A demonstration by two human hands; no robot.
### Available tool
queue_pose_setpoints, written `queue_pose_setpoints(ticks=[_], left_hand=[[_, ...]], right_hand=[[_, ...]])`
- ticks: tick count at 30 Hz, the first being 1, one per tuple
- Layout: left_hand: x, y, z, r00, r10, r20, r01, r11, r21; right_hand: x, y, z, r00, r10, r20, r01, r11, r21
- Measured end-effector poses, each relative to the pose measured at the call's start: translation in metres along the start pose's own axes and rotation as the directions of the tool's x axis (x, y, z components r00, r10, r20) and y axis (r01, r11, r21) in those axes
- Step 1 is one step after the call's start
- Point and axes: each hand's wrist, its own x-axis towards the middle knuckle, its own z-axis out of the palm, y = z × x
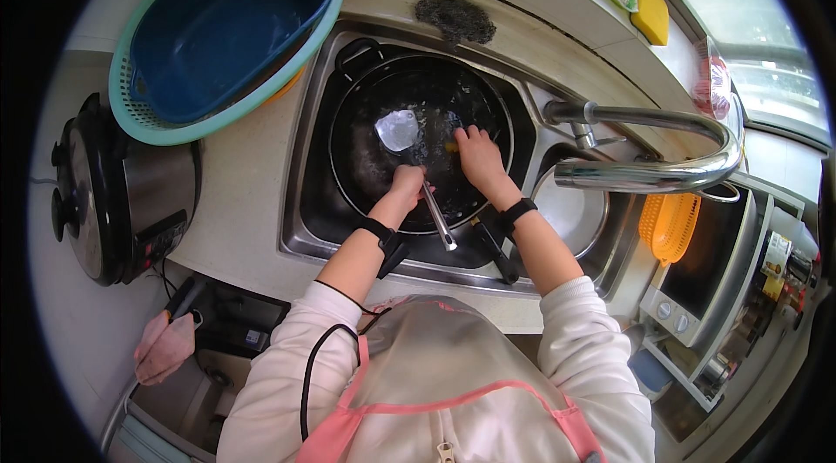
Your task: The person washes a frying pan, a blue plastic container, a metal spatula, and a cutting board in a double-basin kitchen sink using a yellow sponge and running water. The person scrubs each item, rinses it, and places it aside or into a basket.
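Note:
A large black pan [366, 182] with wet, bubbly patches sits in the steel sink [294, 201]. My left hand [408, 183] is closed around the handle of a metal spatula [397, 130]; its blade lies over the pan's left half and its handle end points toward me. Over the pan's right half, my right hand [480, 159] has bent fingers around something small, of which only a yellow bit shows at the fingertips; what it is I cannot tell. A black-handled utensil [495, 252] leans at the front of the sink, near my right wrist.
A chrome faucet [653, 183] arches over the smaller basin, which holds a round metal lid or pan [575, 208]. Steel wool [457, 19] lies behind the sink. Nested blue and green basins [228, 25] and an electric pressure cooker [157, 188] stand left; an orange basket [669, 224] stands right.

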Motion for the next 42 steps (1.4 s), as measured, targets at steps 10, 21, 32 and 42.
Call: queue_pose_setpoints(ticks=[10, 21, 32, 42], left_hand=[[-0.071, 0.017, -0.047, 0.991, 0.019, 0.133, -0.012, 0.999, -0.052], [-0.111, 0.008, -0.05, 0.961, -0.081, 0.264, 0.094, 0.995, -0.038], [-0.079, 0.017, -0.058, 0.956, -0.147, 0.253, 0.197, 0.963, -0.184], [-0.1, 0.011, -0.056, 0.97, -0.073, 0.232, 0.095, 0.992, -0.086]], right_hand=[[0.023, -0.003, 0.044, 0.893, 0.346, 0.29, -0.419, 0.398, 0.816], [0.044, -0.043, 0.057, 1.0, 0.015, 0.021, -0.024, 0.867, 0.498], [0.024, -0.008, 0.047, 0.815, 0.271, 0.512, -0.579, 0.352, 0.735], [0.003, -0.07, 0.05, 0.999, -0.005, 0.034, -0.018, 0.778, 0.628]])
